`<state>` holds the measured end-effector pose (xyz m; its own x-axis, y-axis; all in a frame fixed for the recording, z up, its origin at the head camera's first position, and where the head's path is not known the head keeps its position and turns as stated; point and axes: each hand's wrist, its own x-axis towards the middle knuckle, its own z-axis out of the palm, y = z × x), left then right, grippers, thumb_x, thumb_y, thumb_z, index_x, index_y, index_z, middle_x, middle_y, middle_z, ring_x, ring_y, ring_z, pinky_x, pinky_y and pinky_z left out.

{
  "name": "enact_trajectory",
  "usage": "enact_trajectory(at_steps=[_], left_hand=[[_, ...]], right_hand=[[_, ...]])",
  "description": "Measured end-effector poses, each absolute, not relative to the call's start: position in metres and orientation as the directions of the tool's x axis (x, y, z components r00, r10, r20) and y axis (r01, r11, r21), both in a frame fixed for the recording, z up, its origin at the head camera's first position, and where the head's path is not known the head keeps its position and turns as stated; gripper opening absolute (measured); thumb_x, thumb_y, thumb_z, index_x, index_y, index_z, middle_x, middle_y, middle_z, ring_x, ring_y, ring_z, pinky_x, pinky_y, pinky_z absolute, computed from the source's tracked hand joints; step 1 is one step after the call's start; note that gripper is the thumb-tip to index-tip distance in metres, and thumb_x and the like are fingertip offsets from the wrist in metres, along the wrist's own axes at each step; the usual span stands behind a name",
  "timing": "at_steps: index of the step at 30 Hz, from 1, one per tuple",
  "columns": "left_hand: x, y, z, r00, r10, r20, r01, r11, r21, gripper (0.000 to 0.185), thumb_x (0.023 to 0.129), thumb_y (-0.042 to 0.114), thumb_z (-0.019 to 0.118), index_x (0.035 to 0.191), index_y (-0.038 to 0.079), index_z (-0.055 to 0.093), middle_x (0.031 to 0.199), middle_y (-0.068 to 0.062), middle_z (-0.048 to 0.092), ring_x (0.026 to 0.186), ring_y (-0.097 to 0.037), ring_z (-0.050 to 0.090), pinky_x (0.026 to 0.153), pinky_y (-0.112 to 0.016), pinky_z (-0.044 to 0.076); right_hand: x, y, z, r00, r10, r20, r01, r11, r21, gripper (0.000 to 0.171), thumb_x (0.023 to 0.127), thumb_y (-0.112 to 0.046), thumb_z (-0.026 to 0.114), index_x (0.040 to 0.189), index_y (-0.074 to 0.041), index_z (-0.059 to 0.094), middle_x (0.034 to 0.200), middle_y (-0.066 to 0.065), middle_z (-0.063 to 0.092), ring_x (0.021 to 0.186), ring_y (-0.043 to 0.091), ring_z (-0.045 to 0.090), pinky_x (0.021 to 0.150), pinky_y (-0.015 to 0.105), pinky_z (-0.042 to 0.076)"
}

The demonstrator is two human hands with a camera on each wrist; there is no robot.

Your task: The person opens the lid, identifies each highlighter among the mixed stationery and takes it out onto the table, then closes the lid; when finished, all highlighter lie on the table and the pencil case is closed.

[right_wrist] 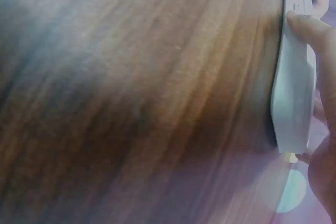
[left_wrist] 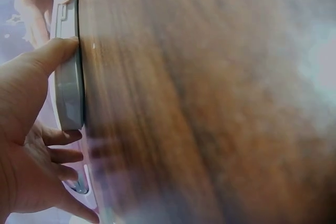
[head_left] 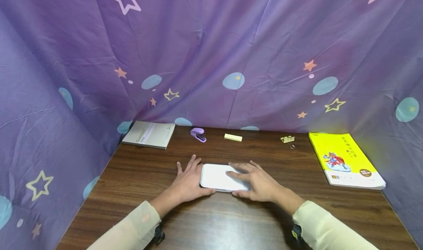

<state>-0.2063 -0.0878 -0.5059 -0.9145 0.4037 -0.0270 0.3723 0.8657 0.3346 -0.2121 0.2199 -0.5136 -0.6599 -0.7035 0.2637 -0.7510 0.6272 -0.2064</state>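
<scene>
A flat white case (head_left: 218, 177) with rounded corners lies on the table in front of me, its long side facing me. In the left wrist view its grey side (left_wrist: 68, 95) shows a small catch between the two thumbs. My left hand (head_left: 190, 182) holds the case's left end, thumb on the near side, other fingers spread past the far left corner. My right hand (head_left: 261, 182) grips the right end, thumb at the near edge and a finger lying over the lid. In the right wrist view, the case (right_wrist: 294, 93) partly hides the right fingers behind it.
Along the back stand a grey notebook (head_left: 148, 134), a purple stapler (head_left: 198, 134), a pale yellow block (head_left: 232, 137) and a gold binder clip (head_left: 287, 140). A yellow book (head_left: 343, 158) lies at the right edge. Purple curtain (head_left: 211, 59) surrounds the wooden table (head_left: 132, 184).
</scene>
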Motion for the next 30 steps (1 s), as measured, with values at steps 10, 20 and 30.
enact_trajectory(at_steps=[10, 20, 30], left_hand=[[-0.207, -0.086, -0.501, -0.913, 0.404, -0.063, 0.362, 0.870, 0.334, 0.111, 0.089, 0.075, 0.079, 0.161, -0.004, 0.049, 0.179, -0.021, 0.035, 0.174, -0.039, 0.014, 0.127, -0.089, 0.011], [-0.206, -0.085, -0.500, -0.911, 0.404, -0.078, 0.356, 0.870, 0.341, 0.111, 0.089, 0.074, 0.080, 0.163, -0.002, 0.048, 0.178, -0.019, 0.037, 0.174, -0.039, 0.015, 0.127, -0.090, 0.009], [-0.207, -0.085, -0.499, -0.907, 0.417, -0.057, 0.374, 0.860, 0.348, 0.111, 0.087, 0.071, 0.084, 0.162, -0.002, 0.048, 0.174, -0.021, 0.043, 0.172, -0.043, 0.019, 0.128, -0.088, 0.009]], right_hand=[[-0.215, 0.219, -0.502, -0.648, -0.730, 0.217, -0.761, 0.603, -0.240, 0.070, 0.093, -0.051, 0.087, 0.155, -0.026, 0.066, 0.166, 0.012, 0.059, 0.149, 0.038, 0.059, 0.123, 0.086, 0.030], [-0.216, 0.219, -0.500, -0.650, -0.734, 0.197, -0.755, 0.595, -0.276, 0.067, 0.094, -0.048, 0.086, 0.154, -0.024, 0.067, 0.166, 0.014, 0.058, 0.150, 0.042, 0.058, 0.123, 0.088, 0.027], [-0.218, 0.218, -0.494, -0.677, -0.718, 0.162, -0.720, 0.602, -0.345, 0.063, 0.094, -0.046, 0.086, 0.151, -0.026, 0.070, 0.164, 0.011, 0.061, 0.149, 0.041, 0.060, 0.121, 0.090, 0.026]])
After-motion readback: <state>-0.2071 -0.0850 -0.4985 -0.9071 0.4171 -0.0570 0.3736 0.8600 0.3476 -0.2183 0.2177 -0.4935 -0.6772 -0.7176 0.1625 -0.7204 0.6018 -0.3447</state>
